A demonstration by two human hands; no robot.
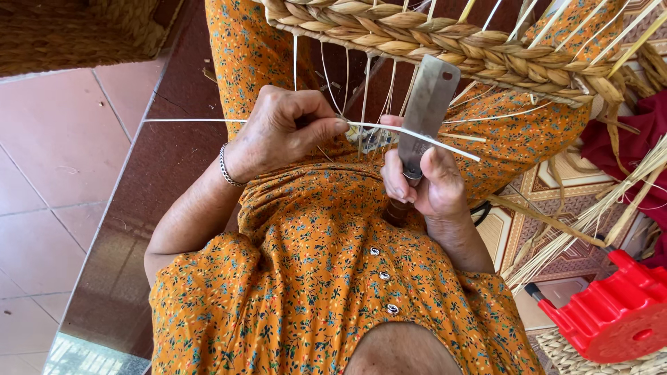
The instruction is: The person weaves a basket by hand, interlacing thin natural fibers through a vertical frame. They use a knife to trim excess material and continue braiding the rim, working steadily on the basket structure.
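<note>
- A thin pale strip [389, 130] is lying across the lap, crossing a flat steel blade [425, 104].
- The left hand [281, 128] is pinching it, fingers closed.
- The right hand [424, 184] is gripping the blade's handle, fist closed.
- A braided basket rim [445, 42] is hanging just above; a red plastic stool [615, 312] is standing at the right.

Flat blade [426, 104] of dull grey metal, matt and faintly stained, set in a dark wooden handle [397, 212] held in the right hand [425, 182]; thin pale strip [417, 135] of smooth, slightly glossy cane pinched in the left hand [281, 130], which bears a bright metal bracelet [226, 168] at the wrist. Basket rim [445, 43] of thick, rough braided dry fibre, straw-coloured and matt, with loose stiff strands; orange cloth dress [313, 278], soft and matt, printed with small flowers and fastened by shiny buttons. Floor [62, 160] of smooth reddish tile with a mild sheen; red stool [615, 312] of glossy moulded plastic.
</note>
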